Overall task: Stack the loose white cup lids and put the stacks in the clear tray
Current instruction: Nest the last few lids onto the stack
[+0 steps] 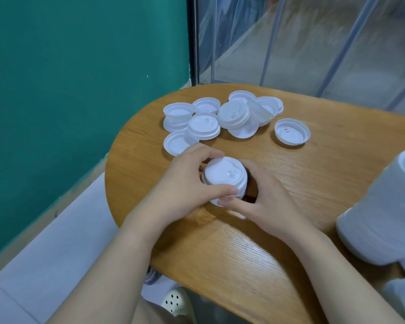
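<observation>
A short stack of white cup lids [223,177] stands on the wooden table [325,174], near its left end. My left hand [182,183] grips the stack from the left, thumb at the front, fingers over the far side. My right hand [264,199] holds it from the right, thumb at the base. Several loose white lids [222,118] lie scattered behind the stack, some upside down, some overlapping. One lid [292,131] lies apart on the right. At the right edge, long stacks of lids [384,213] lie on their side; the clear tray around them is hard to make out.
A green wall [80,90] runs along the left. Clear panels with metal frames [313,43] stand behind the table. The table's rounded left end overhangs a grey floor [56,253]. A white perforated shoe [173,300] shows below the table edge.
</observation>
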Tool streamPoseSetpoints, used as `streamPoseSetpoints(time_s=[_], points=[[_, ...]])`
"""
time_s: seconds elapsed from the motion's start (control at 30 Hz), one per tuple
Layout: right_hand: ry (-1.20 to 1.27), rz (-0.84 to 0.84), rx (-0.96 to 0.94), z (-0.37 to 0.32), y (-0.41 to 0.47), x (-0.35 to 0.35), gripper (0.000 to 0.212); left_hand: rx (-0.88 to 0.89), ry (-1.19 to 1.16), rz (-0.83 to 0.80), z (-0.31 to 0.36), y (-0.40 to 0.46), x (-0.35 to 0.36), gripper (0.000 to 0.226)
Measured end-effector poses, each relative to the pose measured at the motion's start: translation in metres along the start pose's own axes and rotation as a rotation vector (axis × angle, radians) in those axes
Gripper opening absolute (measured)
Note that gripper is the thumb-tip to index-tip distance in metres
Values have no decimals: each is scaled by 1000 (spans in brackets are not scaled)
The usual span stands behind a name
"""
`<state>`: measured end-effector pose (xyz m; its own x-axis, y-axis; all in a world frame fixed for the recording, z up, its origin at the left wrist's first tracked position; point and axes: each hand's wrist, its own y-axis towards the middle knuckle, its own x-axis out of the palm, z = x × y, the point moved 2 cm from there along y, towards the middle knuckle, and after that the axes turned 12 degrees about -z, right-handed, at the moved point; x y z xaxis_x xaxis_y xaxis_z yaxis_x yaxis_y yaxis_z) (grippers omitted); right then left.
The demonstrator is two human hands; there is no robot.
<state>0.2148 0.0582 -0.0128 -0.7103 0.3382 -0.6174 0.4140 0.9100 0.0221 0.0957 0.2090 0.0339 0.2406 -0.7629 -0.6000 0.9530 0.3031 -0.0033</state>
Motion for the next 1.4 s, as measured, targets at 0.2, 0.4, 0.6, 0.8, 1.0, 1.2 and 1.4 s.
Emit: streamPoseSetpoints(time_s=[0.2, 0.4, 0.6, 0.8, 1.0, 1.2, 1.4], points=[[11, -3, 11, 3, 0, 1, 77, -19, -13, -13, -2, 0, 0, 59], [9, -14, 0, 4, 2, 1, 73, -29, -76, -41, -6, 1, -2, 45], [-4, -13, 12, 8, 2, 2, 82, -33, -96, -60, -11, 1, -5, 39], [-2, -20, 19, 5, 2, 2, 88, -5, -55, -51, -11, 2, -6, 38], [-16, -7, 14, 2, 0, 1, 79, -76, 72, 277, -41, 13, -28, 55], [-14, -10, 24, 3, 0, 2, 81, -326, 130, 333, -75, 31, -36, 106], [-35, 1, 25, 3, 0, 2, 77, -359, 211, 343, -68, 43, -34, 92]])
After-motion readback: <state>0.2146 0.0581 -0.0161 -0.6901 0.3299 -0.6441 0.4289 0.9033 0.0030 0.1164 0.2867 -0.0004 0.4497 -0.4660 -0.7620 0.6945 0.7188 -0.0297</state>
